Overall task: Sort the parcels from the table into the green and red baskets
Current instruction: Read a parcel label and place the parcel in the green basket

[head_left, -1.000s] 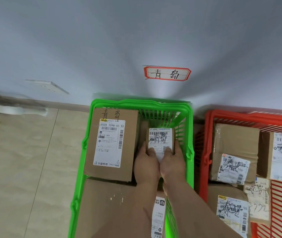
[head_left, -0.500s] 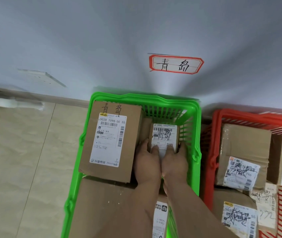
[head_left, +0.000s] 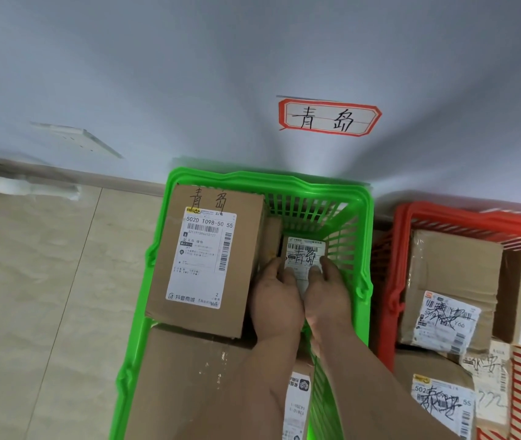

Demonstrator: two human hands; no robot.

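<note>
Small parcel (head_left: 304, 255) sits low in the green basket's (head_left: 365, 249) far right corner, both hands (head_left: 276, 300) (head_left: 327, 298) clamped on its near end, hiding that edge. Large box (head_left: 205, 258) crowds its left; red basket (head_left: 394, 281), cut off right, stands beside.

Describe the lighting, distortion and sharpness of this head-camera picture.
Head view: soft, even light with a bright patch on the wall behind the green basket; wide-angle bending splays the wall and skirting; the wall sign and the large parcel read sharp; the small parcel held by both hands is slightly soft.
</note>
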